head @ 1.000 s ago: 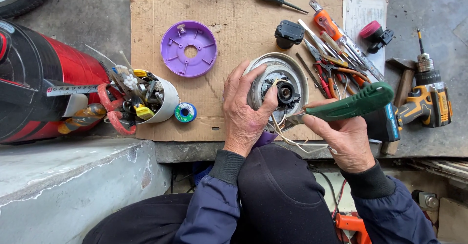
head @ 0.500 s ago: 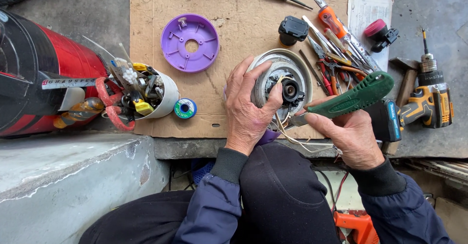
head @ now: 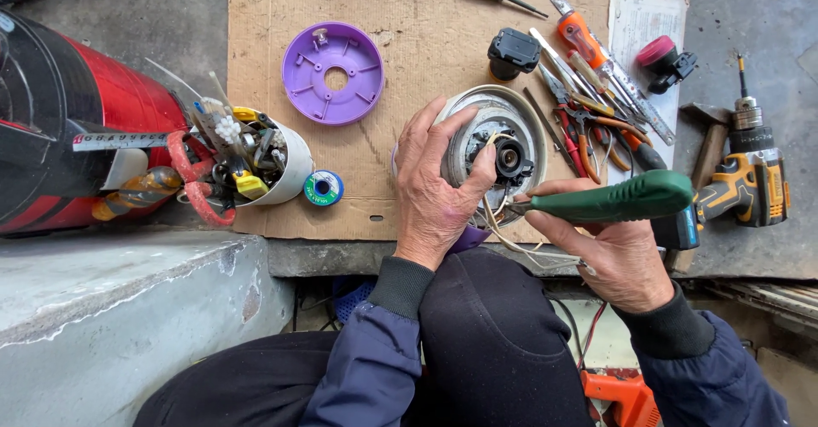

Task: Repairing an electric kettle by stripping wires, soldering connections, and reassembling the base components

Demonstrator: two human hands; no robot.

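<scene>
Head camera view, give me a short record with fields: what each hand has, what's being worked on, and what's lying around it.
Left hand: left hand grips the round metal motor unit on its left side
Right hand: right hand holds a green-handled tool, its tip at the motor's dark centre hub
Work surface: cardboard sheet
Left of motor: purple plastic cover, small solder spool, white cup of odds and ends
Right of motor: pliers and screwdrivers pile, yellow cordless drill
Wires: pale wires trail from the motor toward the person
</scene>
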